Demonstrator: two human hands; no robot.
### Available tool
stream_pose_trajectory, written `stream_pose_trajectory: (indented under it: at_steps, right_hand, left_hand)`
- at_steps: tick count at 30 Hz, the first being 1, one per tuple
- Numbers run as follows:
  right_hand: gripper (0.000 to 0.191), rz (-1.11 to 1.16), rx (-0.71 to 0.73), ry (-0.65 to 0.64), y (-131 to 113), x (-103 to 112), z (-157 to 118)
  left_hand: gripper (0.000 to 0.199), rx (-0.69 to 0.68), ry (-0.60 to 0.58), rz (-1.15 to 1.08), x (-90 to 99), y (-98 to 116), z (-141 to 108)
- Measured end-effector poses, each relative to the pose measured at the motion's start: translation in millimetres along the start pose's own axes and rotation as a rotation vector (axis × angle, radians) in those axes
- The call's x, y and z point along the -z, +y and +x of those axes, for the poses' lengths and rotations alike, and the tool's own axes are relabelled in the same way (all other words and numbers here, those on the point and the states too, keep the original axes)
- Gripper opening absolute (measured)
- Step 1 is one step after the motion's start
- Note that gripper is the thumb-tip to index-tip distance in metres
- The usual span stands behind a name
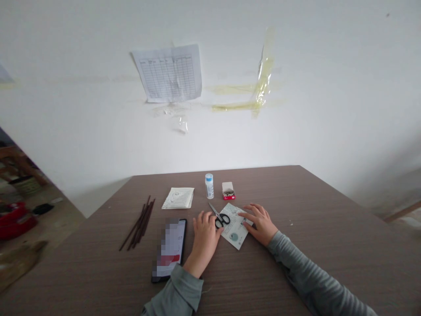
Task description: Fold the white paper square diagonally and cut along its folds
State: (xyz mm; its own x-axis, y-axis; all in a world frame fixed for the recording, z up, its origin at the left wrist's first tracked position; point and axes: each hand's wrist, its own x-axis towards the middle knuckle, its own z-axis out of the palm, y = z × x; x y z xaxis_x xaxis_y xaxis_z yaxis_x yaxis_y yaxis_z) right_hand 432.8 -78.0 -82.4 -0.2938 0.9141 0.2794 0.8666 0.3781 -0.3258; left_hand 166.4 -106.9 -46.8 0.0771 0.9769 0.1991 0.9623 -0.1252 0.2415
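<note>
White wall [305,136] rises behind a dark wood-grain table [279,193]; with the printed paper [234,228] on the table as the clock's centre, a gridded sheet [171,74] is stuck up at 11 o'clock and yellowed tape [265,85] at 12 to 1. Far off at 9 o'clock, past the table's edge, a red object [16,219] sits blurred on the floor.

Black-handled scissors [217,214] lie at the paper's 10 o'clock corner, handles overlapping it and blades pointing to 11. At 9 o'clock, the left hand [204,231] rests with fingers loosely curled and its thumb by the handles; I cannot tell whether it grips them. At 3 o'clock, the right hand [261,224] has its fingers spread and unclenched, their tips over the paper's right edge.

Near 12 o'clock stands a small red-and-white box [228,189], its lid up and small metallic pieces inside. At 11 is an upright blue-capped bottle [209,188], at 10 a flat white packet [179,198]. Dark brown sticks [142,224] fan loosely at 9, and a smartphone [173,241] lies at 8, partly behind the left sleeve [177,289].
</note>
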Motion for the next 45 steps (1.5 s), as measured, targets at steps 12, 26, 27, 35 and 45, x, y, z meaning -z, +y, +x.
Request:
stream_pose_trajectory:
  at_steps: [12, 26, 27, 35, 45]
  right_hand:
    - [0.054, -0.058, 0.1, -0.004, -33, -13, -4]
    - [0.046, -0.093, -0.056, 0.059, -25, 0, -3]
    - [0.046, -0.097, -0.078, 0.072, -23, 3, -4]
    - [0.041, -0.037, -0.071, 0.133, -24, 21, -6]
    - [0.038, -0.089, -0.162, 0.1, -12, 24, -4]
  left_hand:
    - [0.036, 0.003, 0.014, -0.044, 6.8, 0, -1]
    - [0.02, -0.011, -0.033, 0.004, 15.5, 0, -3]
    - [0.019, -0.014, -0.026, 0.004, 15.2, -1, -3]
    - [0.031, -0.035, 0.018, -0.022, 9.5, -4, -3]
    - [0.026, -0.011, -0.022, -0.024, 18.7, 2, -4]
